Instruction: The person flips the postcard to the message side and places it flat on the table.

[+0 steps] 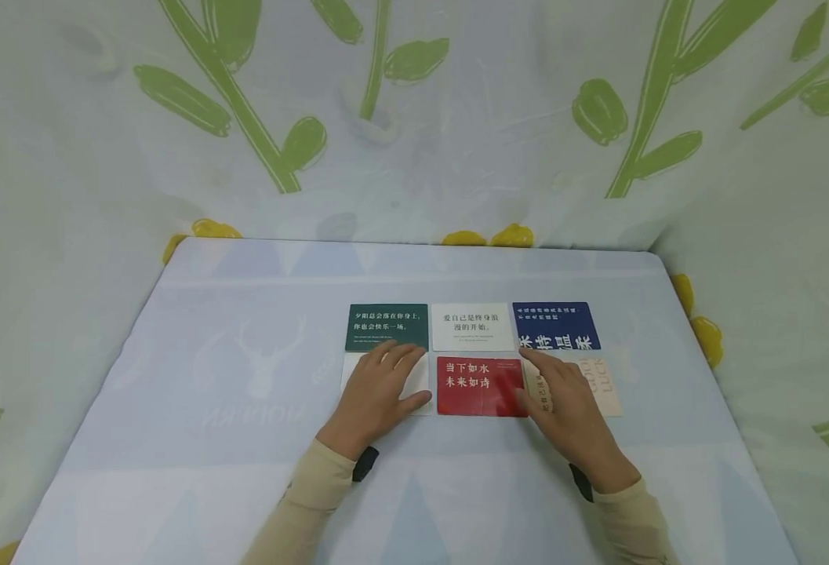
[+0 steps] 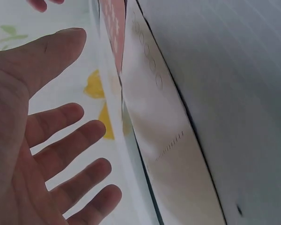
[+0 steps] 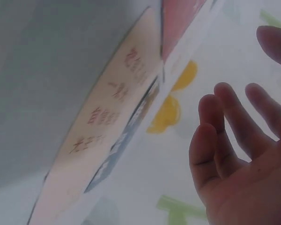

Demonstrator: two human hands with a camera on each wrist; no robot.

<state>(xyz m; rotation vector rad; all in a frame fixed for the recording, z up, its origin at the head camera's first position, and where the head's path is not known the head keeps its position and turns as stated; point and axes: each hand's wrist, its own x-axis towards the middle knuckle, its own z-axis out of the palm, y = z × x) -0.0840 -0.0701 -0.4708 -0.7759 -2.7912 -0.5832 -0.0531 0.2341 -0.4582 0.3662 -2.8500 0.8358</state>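
Note:
My left hand point(image 1: 375, 396) is spread above a white card point(image 1: 416, 382) at the lower left of a two-row block of cards. In the left wrist view that card point(image 2: 150, 112) carries small ovals and a dashed line, and nothing is in the fingers. Over a cream card point(image 1: 606, 392) at the lower right hovers my right hand point(image 1: 569, 408), its fingers loosely bent and holding nothing. Between the hands lies a red card point(image 1: 481, 396); the right thumb is near its right edge. Behind, in the upper row, are a green card point(image 1: 387, 322), a white card point(image 1: 472, 328) and a navy card point(image 1: 554, 323).
The cards lie flat on a pale patterned tablecloth point(image 1: 174, 424). Hanging cloth point(image 1: 470, 157) with green leaves and yellow flowers surrounds the table at the back and both sides. Dark bands point(image 1: 365, 464) sit at both wrists.

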